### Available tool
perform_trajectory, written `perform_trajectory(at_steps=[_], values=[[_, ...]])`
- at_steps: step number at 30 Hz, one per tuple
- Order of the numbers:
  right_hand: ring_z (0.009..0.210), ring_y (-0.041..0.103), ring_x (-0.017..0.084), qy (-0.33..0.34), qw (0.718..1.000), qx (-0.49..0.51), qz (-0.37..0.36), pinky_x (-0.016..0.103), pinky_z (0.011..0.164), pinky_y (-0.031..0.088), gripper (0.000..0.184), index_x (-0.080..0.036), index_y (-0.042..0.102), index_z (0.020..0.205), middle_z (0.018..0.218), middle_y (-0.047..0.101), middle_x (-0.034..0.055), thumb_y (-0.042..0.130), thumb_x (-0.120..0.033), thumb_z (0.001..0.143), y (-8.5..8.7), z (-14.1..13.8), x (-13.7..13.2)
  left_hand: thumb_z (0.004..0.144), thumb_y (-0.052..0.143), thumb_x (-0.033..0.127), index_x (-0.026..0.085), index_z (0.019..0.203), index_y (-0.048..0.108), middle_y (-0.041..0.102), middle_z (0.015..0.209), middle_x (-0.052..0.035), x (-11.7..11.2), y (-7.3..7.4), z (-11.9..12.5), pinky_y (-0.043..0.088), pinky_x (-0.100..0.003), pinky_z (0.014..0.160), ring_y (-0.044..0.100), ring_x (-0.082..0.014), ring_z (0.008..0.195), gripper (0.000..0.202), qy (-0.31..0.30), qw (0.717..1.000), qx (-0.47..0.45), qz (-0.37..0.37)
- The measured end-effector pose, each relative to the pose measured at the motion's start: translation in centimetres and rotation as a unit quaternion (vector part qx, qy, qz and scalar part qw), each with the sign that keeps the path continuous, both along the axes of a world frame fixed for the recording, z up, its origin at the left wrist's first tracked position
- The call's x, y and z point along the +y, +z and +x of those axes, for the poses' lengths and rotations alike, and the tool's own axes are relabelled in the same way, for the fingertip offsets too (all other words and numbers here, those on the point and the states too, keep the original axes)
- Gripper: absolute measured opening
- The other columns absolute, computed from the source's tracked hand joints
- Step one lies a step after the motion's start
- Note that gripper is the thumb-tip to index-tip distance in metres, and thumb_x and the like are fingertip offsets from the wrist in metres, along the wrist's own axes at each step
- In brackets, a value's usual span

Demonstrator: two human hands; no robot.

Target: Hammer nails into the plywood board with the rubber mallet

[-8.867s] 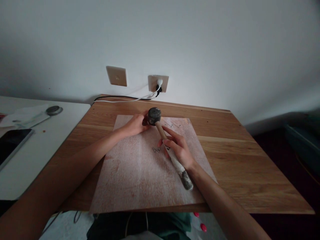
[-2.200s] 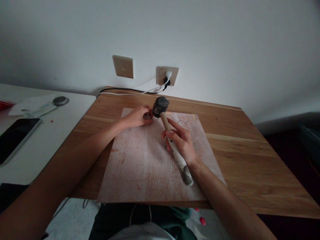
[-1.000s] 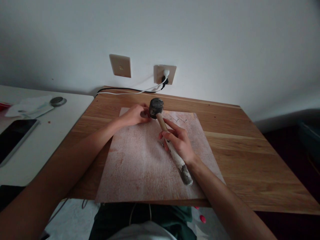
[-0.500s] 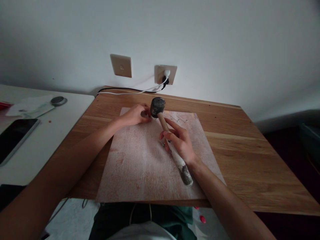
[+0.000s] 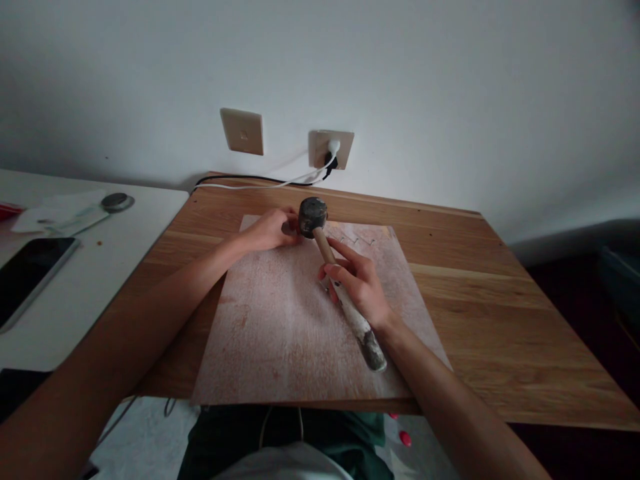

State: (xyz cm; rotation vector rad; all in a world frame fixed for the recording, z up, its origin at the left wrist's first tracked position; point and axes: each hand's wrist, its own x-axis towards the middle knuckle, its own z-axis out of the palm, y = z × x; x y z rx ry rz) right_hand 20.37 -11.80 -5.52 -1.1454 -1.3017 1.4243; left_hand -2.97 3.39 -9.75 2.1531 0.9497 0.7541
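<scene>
My right hand [image 5: 361, 283] is closed round the wooden handle of a mallet [image 5: 313, 216] with a black cylindrical head. The handle slants down toward me, its end worn and stained pale and dark. Beside the mallet head, my left hand [image 5: 273, 230] rests on the board with thumb and fingertips pinched together; the head partly covers them, and what they hold is hidden. Under both hands lies a flat, pinkish, worn board [image 5: 260, 327]. Thin bent metal pieces [image 5: 356, 241] form a zigzag on its far right part. Something small and pale shows under my right fingers, too small to name.
The board lies on a wooden table [image 5: 490, 320] against a white wall. White and black cords [image 5: 265, 186] run along the back to a wall socket [image 5: 345, 147]. At left, a white table [image 5: 45, 340] bears a phone [image 5: 37, 277], papers and a small round dark object [image 5: 116, 202].
The mallet head has shifted slightly left and toward me, closer over my left fingertips. Both hands stay nearly in place.
</scene>
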Motion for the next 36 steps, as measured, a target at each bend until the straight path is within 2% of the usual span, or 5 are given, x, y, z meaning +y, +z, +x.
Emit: perform_trajectory(at_steps=[15,21,29,31,36], values=[[0.046,0.054,0.012,-0.002,1.000,0.015,-0.002,0.029,0.045,0.043,0.083,-0.011,0.059,0.159,0.078,0.076,-0.0013,0.077,-0.042,0.083,-0.1,0.0,0.0,0.081,0.084,0.031,0.020,0.098,0.079,0.078,0.099,-0.0039,-0.3,0.4,0.2,0.052,-0.033,0.078,0.069,-0.0206,0.087,0.022,0.007,1.000,-0.002,-0.003],[0.046,0.056,0.013,-0.014,1.000,0.017,0.009,0.029,0.044,0.042,0.080,-0.014,0.060,0.159,0.080,0.076,-0.0010,0.076,-0.042,0.086,-0.2,0.1,0.0,0.082,0.081,0.024,0.019,0.091,0.077,0.076,0.093,-0.0032,-0.4,0.9,-0.1,0.052,-0.032,0.078,0.068,-0.0178,0.082,0.011,-0.005,1.000,0.000,0.009],[0.045,0.056,0.013,-0.010,1.000,0.015,0.008,0.029,0.044,0.041,0.080,-0.015,0.060,0.159,0.080,0.075,-0.0010,0.076,-0.042,0.085,-0.2,0.2,-0.1,0.084,0.080,0.022,0.020,0.086,0.077,0.077,0.100,-0.0036,0.0,0.7,-0.3,0.054,-0.033,0.085,0.071,-0.0185,0.090,0.004,-0.018,1.000,-0.012,0.002],[0.046,0.055,0.012,-0.004,1.000,0.010,0.014,0.029,0.045,0.043,0.080,-0.015,0.059,0.160,0.080,0.075,-0.0009,0.075,-0.042,0.086,-0.1,0.2,-0.1,0.083,0.081,0.024,0.021,0.093,0.079,0.078,0.101,-0.0032,0.0,0.6,-0.2,0.054,-0.033,0.084,0.071,-0.0194,0.091,0.010,-0.016,1.000,-0.005,-0.001],[0.047,0.054,0.012,0.019,1.000,0.008,0.006,0.029,0.045,0.044,0.077,-0.014,0.062,0.157,0.078,0.074,-0.0014,0.075,-0.041,0.086,-0.2,0.1,-0.1,0.076,0.091,0.039,0.022,0.115,0.079,0.079,0.106,-0.0043,-0.6,0.5,0.3,0.054,-0.035,0.079,0.071,-0.0228,0.091,0.044,0.000,0.999,-0.041,-0.018]])
